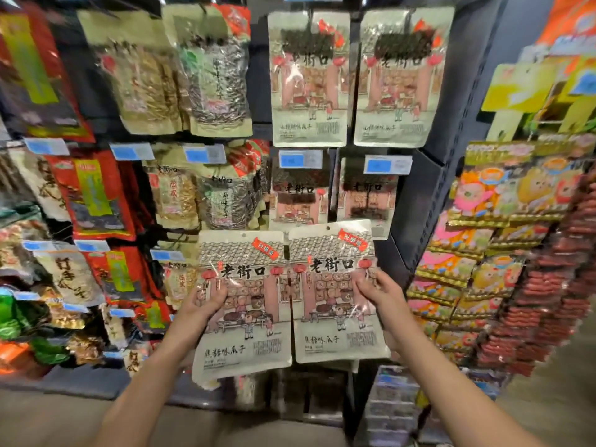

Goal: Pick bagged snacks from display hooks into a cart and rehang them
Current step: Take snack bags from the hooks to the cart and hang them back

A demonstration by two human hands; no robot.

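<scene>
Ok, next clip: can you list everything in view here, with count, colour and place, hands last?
held snack bags: two, beige with red labels; left bag, right bag, side by side in front of the rack.
hanging beige bags: two in the top row, two darker-topped ones below, centre.
seed bags: several, tan and clear, upper left.
red bags: several, left.
price tags: many, blue and white, along the hooks.
cartoon packs: many, yellow and pink, right rack.
left hand: grips the left bag.
right hand: grips the right bag.
</scene>
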